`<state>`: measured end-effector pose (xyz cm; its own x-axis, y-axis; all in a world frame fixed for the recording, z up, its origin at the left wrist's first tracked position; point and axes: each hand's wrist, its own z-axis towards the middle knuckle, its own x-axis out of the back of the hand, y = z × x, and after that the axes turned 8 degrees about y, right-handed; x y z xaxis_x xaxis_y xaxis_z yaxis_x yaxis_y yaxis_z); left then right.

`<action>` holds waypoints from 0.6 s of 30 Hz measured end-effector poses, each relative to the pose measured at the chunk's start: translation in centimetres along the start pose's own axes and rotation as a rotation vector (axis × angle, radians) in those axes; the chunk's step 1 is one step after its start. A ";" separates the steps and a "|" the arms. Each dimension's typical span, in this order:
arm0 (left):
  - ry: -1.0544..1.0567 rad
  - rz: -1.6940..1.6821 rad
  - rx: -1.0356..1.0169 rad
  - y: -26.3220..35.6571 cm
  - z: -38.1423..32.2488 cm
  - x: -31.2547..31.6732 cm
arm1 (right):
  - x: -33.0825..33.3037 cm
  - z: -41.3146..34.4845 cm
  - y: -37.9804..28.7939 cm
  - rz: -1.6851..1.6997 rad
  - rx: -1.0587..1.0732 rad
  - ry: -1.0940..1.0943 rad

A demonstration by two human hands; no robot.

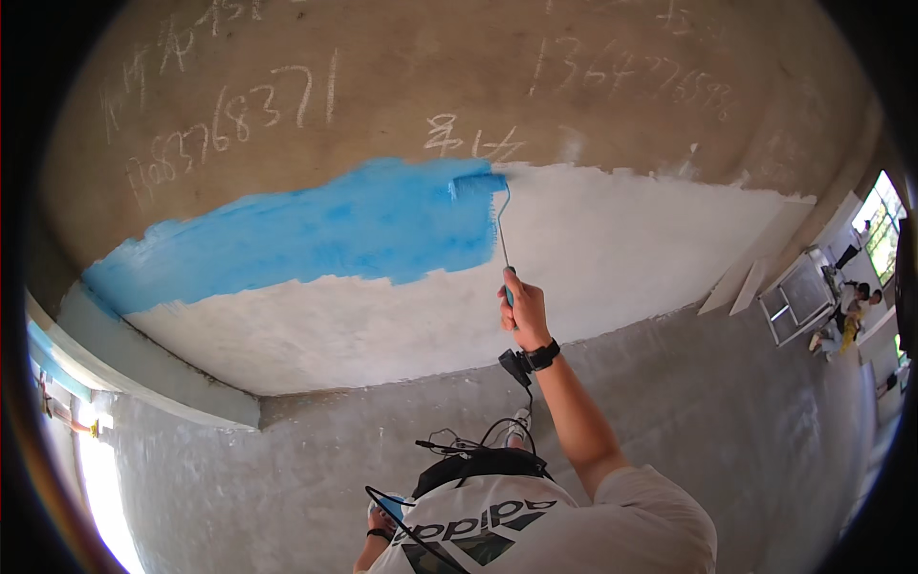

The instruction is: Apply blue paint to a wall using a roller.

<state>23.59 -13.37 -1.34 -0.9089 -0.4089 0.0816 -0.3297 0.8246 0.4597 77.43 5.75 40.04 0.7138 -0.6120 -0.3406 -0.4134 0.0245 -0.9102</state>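
My right hand (527,316) grips the handle of a paint roller (505,233), arm stretched out toward the wall. The blue roller sleeve (479,184) rests against the wall at the upper right corner of a wet-looking blue painted band (323,233). White base coat (631,237) extends to the right of the blue and below it. Low beside my waist, my left hand (381,522) holds a container with blue paint (391,506); my shirt and a cable partly hide both.
Bare brown plaster (401,79) with chalk writing lies above the paint. A ledge (165,380) juts out at left. Grey concrete floor (308,459) spreads below. Boards (749,287) and a metal frame (797,294) lean at right, near several people (850,316). Cables (473,445) hang at my waist.
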 end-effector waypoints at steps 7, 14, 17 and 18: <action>-0.079 0.105 -0.057 0.5 -1.7 -0.3 | 1.0 1.5 2.3 0.005 0.005 0.013; 0.092 -0.079 -0.034 -1.9 2.5 1.4 | 4.1 1.6 10.5 -0.067 -0.171 0.093; 0.078 0.037 -0.021 -0.9 0.6 0.4 | 6.2 2.3 13.1 -0.096 -0.214 0.187; 0.131 0.033 -0.039 -1.4 1.4 1.1 | 5.6 2.3 13.2 -0.088 -0.223 0.175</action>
<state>22.68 -14.39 -3.15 -0.8770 -0.4316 0.2113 -0.2878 0.8238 0.4884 77.29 4.41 25.62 0.6524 -0.7312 -0.1992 -0.4821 -0.1976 -0.8535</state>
